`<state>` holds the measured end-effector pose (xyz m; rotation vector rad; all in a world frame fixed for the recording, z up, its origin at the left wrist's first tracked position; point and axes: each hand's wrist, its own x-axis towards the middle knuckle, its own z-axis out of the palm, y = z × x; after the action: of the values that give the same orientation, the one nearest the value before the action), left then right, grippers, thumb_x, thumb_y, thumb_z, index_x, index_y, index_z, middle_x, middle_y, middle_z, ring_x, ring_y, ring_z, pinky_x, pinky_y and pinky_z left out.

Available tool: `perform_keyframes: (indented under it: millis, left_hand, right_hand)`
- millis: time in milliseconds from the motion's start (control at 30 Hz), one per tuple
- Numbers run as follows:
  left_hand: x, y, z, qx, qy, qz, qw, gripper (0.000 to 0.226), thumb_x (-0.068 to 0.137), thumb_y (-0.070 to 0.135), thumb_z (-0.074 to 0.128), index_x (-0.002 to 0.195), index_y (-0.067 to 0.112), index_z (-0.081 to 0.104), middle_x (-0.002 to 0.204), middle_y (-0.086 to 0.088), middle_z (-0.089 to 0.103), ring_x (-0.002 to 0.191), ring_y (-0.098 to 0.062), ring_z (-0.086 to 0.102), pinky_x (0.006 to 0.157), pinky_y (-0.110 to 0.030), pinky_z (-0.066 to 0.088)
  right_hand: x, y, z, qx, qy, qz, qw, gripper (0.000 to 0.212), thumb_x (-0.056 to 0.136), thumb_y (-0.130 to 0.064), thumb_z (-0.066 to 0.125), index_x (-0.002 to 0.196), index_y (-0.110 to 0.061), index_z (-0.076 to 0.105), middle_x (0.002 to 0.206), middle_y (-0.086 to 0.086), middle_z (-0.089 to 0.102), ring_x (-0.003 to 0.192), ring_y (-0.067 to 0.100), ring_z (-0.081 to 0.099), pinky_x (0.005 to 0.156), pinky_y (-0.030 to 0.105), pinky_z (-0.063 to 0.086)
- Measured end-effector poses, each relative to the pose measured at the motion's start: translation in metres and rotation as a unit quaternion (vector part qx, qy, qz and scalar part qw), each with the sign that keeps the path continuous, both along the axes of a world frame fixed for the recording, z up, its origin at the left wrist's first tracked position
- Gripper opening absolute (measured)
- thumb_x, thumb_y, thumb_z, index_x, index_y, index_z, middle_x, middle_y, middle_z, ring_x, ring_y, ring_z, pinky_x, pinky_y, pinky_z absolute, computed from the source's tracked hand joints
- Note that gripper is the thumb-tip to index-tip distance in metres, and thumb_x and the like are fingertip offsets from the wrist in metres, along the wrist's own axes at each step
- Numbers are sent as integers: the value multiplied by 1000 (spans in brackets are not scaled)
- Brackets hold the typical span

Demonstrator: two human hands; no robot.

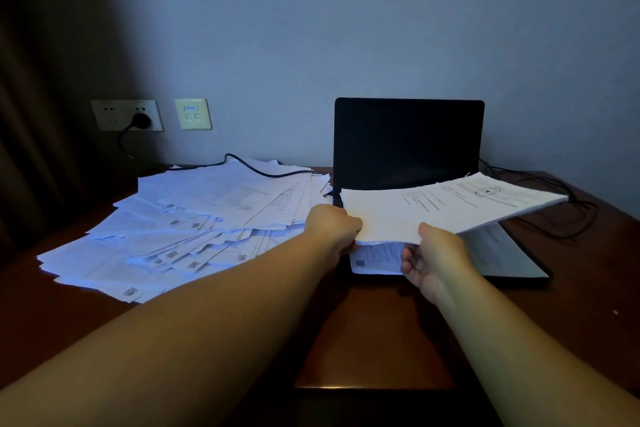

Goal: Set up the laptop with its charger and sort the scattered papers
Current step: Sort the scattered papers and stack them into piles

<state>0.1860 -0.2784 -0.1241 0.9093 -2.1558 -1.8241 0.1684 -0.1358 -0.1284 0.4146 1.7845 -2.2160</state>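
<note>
White paper stack (446,208): held over the open laptop (408,146), left hand (332,225) pinching its near corner, right hand (433,253) gripping the near edge, lower fingers seemingly curled beneath. Scattered papers (180,222): desk's left.

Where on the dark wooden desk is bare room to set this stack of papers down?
Bare wood lies in front of the open black laptop, toward the near desk edge. The left is crowded with scattered white papers; tangled black cables fill the right.

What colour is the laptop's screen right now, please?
Black and unlit; the laptop screen shows plainly in the head view, above the stack of papers.
</note>
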Motion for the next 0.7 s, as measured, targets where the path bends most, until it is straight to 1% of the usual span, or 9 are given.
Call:
perform_keyframes:
  millis: [67,133,200,400,533,567,633,667,700]
  left_hand:
    - [-4,0,-8,-10,-16,9,1000,15,97,14,65,86,19,57,98,-8,63,96,-25,66,86,-39,63]
    - [-5,0,-12,-16,-23,10,1000,4,96,14,66,94,15,62,101,-10,65,98,-26,67,87,-39,62]
    - [-9,0,-18,-22,-34,6,999,12,94,14,67,105,9,67,103,-12,67,94,-25,68,82,-36,63]
    - [-13,-1,-21,-76,-47,2,996,16,96,16,65,109,7,67,104,-12,67,98,-24,66,89,-34,61]
    - [-12,-3,-21,-83,-38,-29,995,28,95,8,64,121,-1,66,90,-7,64,72,-18,62,57,-23,55]
    - [-13,-3,-22,-105,-47,-34,993,29,95,9,65,122,-1,66,96,-9,65,78,-20,64,64,-24,58]
    - [-12,-3,-23,-144,-65,-29,987,28,94,13,68,119,1,67,112,-13,67,101,-26,65,91,-32,59]
    - [-12,-2,-23,-145,-63,-20,987,28,94,13,68,119,2,66,115,-14,67,106,-27,64,95,-33,58]
    - [-13,-3,-23,-150,-59,-22,987,29,94,11,68,120,1,66,116,-15,67,101,-27,65,90,-31,60]
  right_hand:
    - [-1,0,-4,-3,-11,9,1000,21,106,-23,43,103,-9,58,80,10,56,65,19,59,54,30,50]
    - [0,1,-5,-3,-12,17,1000,21,108,-23,41,116,-11,56,88,12,59,73,24,67,56,33,52]
    - [2,2,-5,-2,-8,24,1000,23,109,-23,39,124,-14,54,92,13,61,77,26,70,56,33,52]
    - [4,3,-3,9,-5,47,999,25,108,-26,42,125,-12,54,86,12,59,77,29,71,59,36,54]
    - [4,8,1,12,-29,77,997,37,105,-39,49,111,-3,56,85,12,57,79,30,71,61,36,56]
    - [4,11,2,18,-38,88,995,40,104,-41,50,108,-3,57,84,12,57,79,30,71,60,36,57]
    - [6,17,6,27,-60,123,990,46,102,-47,53,105,-2,61,82,11,60,71,27,73,55,31,60]
    - [7,20,8,30,-71,143,987,49,100,-50,54,103,-2,63,80,11,61,65,24,73,51,28,60]
    - [8,23,9,33,-77,162,983,51,99,-53,54,101,-2,65,77,10,61,59,22,72,47,26,58]
